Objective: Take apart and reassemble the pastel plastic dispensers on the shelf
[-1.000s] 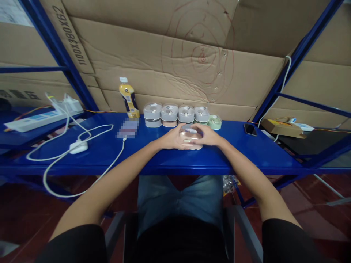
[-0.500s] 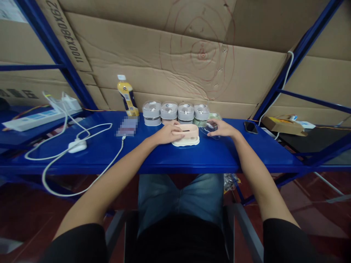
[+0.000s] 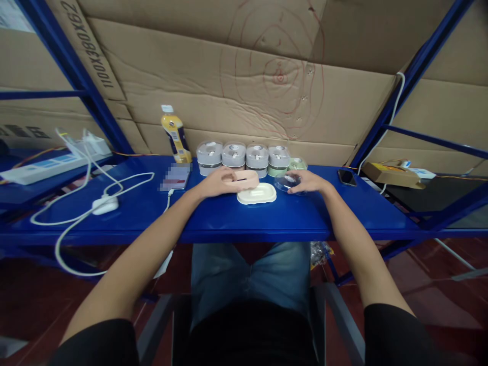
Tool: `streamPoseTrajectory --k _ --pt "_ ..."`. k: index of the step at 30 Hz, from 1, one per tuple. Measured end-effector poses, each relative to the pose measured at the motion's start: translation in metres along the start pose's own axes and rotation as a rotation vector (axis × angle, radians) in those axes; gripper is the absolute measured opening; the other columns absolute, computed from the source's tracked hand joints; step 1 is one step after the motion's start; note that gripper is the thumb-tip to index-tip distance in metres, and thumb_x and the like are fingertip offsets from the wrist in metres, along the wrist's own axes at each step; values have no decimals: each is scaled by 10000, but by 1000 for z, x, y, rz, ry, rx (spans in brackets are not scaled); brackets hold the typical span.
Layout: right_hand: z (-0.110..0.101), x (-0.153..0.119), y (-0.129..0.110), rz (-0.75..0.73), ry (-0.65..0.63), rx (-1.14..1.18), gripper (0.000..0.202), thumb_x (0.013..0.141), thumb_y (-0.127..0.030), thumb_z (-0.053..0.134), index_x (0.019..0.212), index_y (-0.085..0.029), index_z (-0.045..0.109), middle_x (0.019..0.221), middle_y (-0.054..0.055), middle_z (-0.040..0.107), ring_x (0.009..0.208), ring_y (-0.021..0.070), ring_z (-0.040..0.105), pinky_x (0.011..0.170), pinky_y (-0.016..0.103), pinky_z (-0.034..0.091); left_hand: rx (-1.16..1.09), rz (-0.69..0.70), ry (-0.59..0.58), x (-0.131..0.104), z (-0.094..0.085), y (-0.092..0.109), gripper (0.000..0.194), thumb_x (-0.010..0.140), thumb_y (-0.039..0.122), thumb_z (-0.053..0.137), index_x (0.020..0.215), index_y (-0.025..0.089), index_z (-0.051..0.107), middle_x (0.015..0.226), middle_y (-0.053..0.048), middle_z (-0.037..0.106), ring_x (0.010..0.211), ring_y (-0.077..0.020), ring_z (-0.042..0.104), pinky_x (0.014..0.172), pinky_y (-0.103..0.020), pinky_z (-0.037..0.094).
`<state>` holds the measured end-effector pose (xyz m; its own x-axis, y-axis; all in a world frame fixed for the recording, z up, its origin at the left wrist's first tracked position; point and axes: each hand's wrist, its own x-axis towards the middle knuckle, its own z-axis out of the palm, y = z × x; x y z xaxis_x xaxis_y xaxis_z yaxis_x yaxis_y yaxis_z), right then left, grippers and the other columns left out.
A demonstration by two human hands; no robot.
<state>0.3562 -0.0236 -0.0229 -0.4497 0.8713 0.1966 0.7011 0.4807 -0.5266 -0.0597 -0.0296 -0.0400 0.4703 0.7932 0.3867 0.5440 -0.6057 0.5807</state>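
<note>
My left hand (image 3: pixel 216 183) is closed round the left end of a pale pink oval ring-shaped piece (image 3: pixel 248 176), lifted slightly behind a cream oval base (image 3: pixel 256 194) with a scalloped edge. The base lies flat on the blue tabletop. To its right, my right hand (image 3: pixel 308 181) grips the right side of a clear plastic lid (image 3: pixel 284 184), which is low at the table. Just behind both hands stands a row of several lidded boxes (image 3: pixel 257 158), mostly grey with clear tops. A green box (image 3: pixel 298 163) sits at the row's right end, partly hidden by the lid and fingers.
A yellow drink bottle (image 3: pixel 176 134) and a plugged-in, blurred-out phone (image 3: pixel 176 177) stand at left, near a white cable with an adapter (image 3: pixel 105 204). A dark phone (image 3: pixel 346 177) lies at right. Blue shelf posts (image 3: pixel 423 63) and a cardboard wall (image 3: pixel 190 61) enclose the table (image 3: pixel 244 223).
My left hand has moved left with the pink piece, off the cream base, which now shows whole. My right hand has closed on the clear lid.
</note>
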Motion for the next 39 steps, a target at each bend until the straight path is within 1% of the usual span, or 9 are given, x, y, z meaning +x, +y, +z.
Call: streamPoseTrajectory --k 4,7,11,14,16,23,29,33,39 --pt "3 0 -19 -127 163 117 811 761 -580 926 1488 -271 744 1548 132 730 1431 400 676 1252 656 495 -40 49 72 0 25 28 774 682 691 934 1248 228 678 1381 -123 734 1287 -384 688 1171 -573 520" --pt "14 3 -39 -259 141 148 795 818 -594 874 1531 -282 711 1595 130 692 1472 382 641 1235 632 508 -18 85 62 1 45 42 880 697 688 949 1363 217 618 1425 -156 717 1322 -418 681 1155 -589 538" --pt "37 9 -60 -378 60 41 853 771 -552 911 1544 -252 713 1463 143 733 1336 375 705 1186 594 550 -77 96 42 3 61 42 1107 660 667 995 1534 196 504 1541 -221 650 1412 -478 646 1169 -626 543" --pt "50 13 -69 -411 65 0 845 784 -556 907 1563 -304 700 1392 108 745 1293 360 718 1188 583 544 -171 107 45 4 68 36 1288 600 650 1031 1639 218 402 1616 -243 596 1458 -506 623 1188 -660 539" --pt "53 13 -72 -422 66 3 838 798 -574 904 1572 -333 690 1402 97 738 1310 361 709 1186 580 544 -227 116 39 4 72 32 1334 584 632 1044 1673 253 373 1651 -241 568 1477 -512 615 1197 -694 531" --pt "53 12 -75 -408 39 -7 853 808 -631 905 1580 -348 682 1435 100 719 1314 369 693 1186 587 537 -323 160 9 4 75 31 1342 575 524 1084 1711 359 388 1623 -209 599 1460 -512 638 1177 -786 516" --pt "55 12 -73 -360 40 -21 843 818 -645 896 1569 -319 696 1349 107 746 1209 351 725 1125 559 564 -357 156 -26 3 72 33 1386 562 526 1085 1728 324 366 1638 -222 585 1476 -499 628 1152 -721 571" --pt "58 12 -72 -357 53 -29 862 786 -663 926 1539 -296 719 1336 115 765 1180 349 727 1110 559 569 -348 146 -60 3 68 31 1400 561 547 1077 1727 268 355 1664 -246 558 1497 -502 607 1190 -706 547" --pt "62 8 -77 -351 -23 -96 875 836 -680 880 1582 -269 678 1353 130 733 1207 352 724 1126 562 571 -277 160 -143 3 63 28 1351 590 575 1053 1715 247 380 1605 -239 620 1454 -505 644 1152 -669 578"
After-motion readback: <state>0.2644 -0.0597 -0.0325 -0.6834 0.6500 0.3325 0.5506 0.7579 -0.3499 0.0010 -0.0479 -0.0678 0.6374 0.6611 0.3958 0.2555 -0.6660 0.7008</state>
